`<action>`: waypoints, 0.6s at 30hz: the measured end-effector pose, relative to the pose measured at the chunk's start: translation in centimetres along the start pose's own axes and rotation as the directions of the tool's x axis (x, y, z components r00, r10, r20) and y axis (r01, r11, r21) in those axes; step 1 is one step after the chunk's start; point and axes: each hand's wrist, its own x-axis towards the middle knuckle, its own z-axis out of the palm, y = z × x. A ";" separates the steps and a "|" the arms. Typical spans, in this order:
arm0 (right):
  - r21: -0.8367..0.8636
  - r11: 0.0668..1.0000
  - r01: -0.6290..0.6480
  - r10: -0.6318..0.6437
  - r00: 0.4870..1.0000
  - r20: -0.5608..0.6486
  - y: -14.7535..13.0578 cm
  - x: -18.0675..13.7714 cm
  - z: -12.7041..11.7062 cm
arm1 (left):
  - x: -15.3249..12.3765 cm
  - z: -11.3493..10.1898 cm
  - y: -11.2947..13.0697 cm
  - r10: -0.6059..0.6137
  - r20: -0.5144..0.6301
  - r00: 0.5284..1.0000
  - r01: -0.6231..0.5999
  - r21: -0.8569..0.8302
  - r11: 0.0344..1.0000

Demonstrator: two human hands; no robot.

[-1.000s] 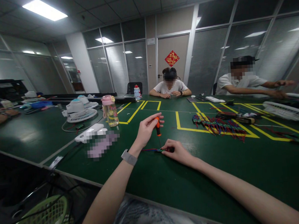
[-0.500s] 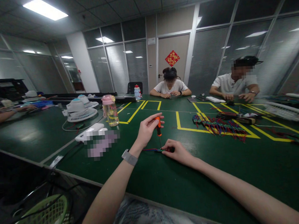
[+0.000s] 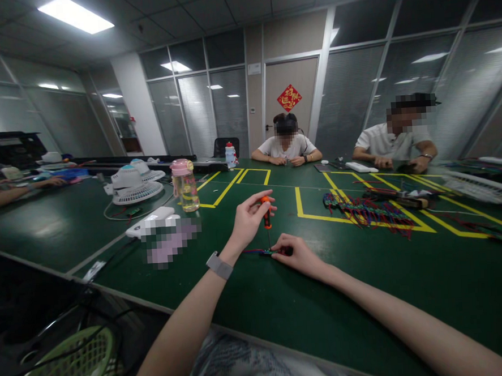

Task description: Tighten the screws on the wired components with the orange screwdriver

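Note:
My left hand (image 3: 252, 215) grips the orange-and-black handle of a screwdriver (image 3: 267, 216), which stands upright with its thin shaft pointing down. The tip meets a small green circuit board (image 3: 267, 253) on the green tabletop. Red and blue wires (image 3: 252, 251) run out from the board to the left. My right hand (image 3: 296, 253) pinches the board's right end between thumb and fingers, partly hiding it. Exactly where the tip sits on the board is too small to make out.
To the right lies a bundle of wired boards (image 3: 367, 212) inside yellow tape. A pink-lidded bottle (image 3: 185, 186), a white power strip (image 3: 151, 221) and white fans (image 3: 135, 183) stand on the left. Two people sit across the table; another person's arms (image 3: 13, 194) show far left.
My hands, the screwdriver and the board stay almost in place; the left fingers shift slightly on the handle. Across the table, the right-hand person's hands have moved a little.

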 end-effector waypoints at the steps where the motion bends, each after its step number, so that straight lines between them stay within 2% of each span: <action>1: -0.001 1.000 0.001 -0.001 1.000 0.001 0.0 0.0 0.0 | 0.0 0.0 0.0 0.027 -0.032 0.999 -0.025 0.060 0.998; 3: -0.003 1.000 0.002 -0.002 1.000 0.000 0.0 0.0 0.0 | -0.1 -0.1 0.0 0.083 -0.067 0.994 -0.071 0.173 0.982; 5: -0.002 1.000 0.002 -0.002 1.000 -0.002 -0.1 0.1 0.0 | 0.0 -0.2 0.0 0.112 -0.062 0.992 -0.098 0.201 0.975; 9: -0.004 1.000 -0.011 0.011 1.000 0.003 -0.3 0.1 -0.1 | 0.1 -0.2 -0.2 0.043 0.023 0.999 -0.042 -0.043 0.998; 11: -0.006 1.000 -0.015 0.015 1.000 0.007 -0.3 0.1 -0.1 | 0.1 -0.2 -0.3 0.012 0.032 0.999 -0.009 -0.101 0.995; 15: -0.006 1.000 -0.015 0.015 1.000 0.001 -0.4 0.0 -0.1 | 0.0 -0.2 -0.1 0.061 -0.041 0.997 -0.057 0.082 0.995; 18: -0.007 1.000 -0.014 0.014 1.000 -0.005 -0.4 0.1 -0.1 | -0.1 -0.2 0.1 0.098 -0.045 0.994 -0.088 0.184 0.979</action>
